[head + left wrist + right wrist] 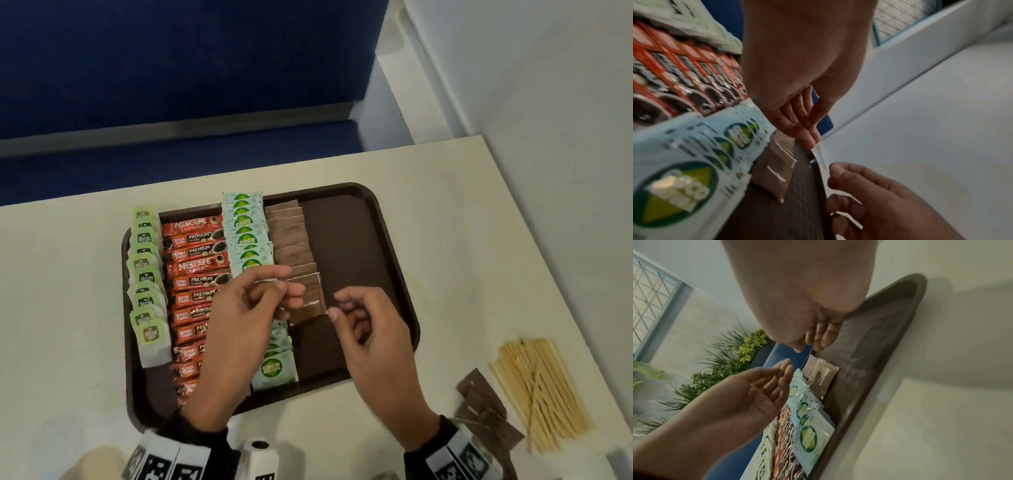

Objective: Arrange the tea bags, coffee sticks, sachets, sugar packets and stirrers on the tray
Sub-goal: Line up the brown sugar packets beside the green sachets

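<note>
A brown tray point(383, 240) holds columns of green tea bags point(145, 274), red coffee sticks point(195, 270), pale green sachets point(246, 233) and brown sugar packets point(287, 233). The nearest sugar packet point(308, 303) point(822, 378) lies flat at the column's near end. My left hand point(291, 282) point(777, 374) hovers at its left edge, fingers straight, holding nothing. Just off the packet's right corner is my right hand point(337, 305) point(838, 175), fingers loosely curled and empty. In the left wrist view the left fingertips point(812, 139) point down beside the packets point(777, 170).
Loose brown sugar packets point(486, 407) and a pile of wooden stirrers point(541, 387) lie on the white table point(445, 205) to the right of the tray. The tray's right strip point(346, 240) is bare. A white wall stands close on the right.
</note>
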A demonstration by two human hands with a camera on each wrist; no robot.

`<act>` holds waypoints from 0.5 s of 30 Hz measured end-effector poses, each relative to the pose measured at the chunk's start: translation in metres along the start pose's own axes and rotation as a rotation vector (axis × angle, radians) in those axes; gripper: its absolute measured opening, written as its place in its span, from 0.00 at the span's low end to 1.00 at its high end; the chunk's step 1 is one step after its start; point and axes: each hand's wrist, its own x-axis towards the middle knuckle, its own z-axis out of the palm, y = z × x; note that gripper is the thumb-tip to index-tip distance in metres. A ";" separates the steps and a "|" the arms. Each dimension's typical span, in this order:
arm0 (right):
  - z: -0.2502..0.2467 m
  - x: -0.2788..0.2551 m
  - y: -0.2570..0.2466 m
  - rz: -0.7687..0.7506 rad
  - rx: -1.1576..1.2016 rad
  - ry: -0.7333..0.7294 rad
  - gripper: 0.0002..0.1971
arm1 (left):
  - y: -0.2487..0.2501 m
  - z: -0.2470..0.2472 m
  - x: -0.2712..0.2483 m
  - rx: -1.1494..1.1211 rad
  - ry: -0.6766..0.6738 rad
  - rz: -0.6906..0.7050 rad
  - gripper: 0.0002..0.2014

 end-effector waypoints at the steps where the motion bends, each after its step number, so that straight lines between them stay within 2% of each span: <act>1: -0.005 -0.010 0.000 0.006 0.003 0.005 0.10 | 0.001 0.008 -0.004 0.034 -0.044 0.010 0.10; 5: -0.021 -0.049 0.002 0.062 -0.037 0.028 0.10 | 0.005 0.045 -0.017 0.139 -0.241 0.064 0.11; 8: -0.038 -0.075 0.006 0.095 -0.056 0.116 0.11 | 0.005 0.078 -0.030 0.200 -0.403 0.071 0.12; 11: -0.061 -0.098 0.014 0.144 -0.068 0.249 0.12 | -0.001 0.110 -0.045 0.281 -0.565 0.063 0.10; 15: -0.091 -0.129 0.028 0.334 -0.077 0.506 0.21 | -0.018 0.151 -0.063 0.492 -0.745 0.105 0.08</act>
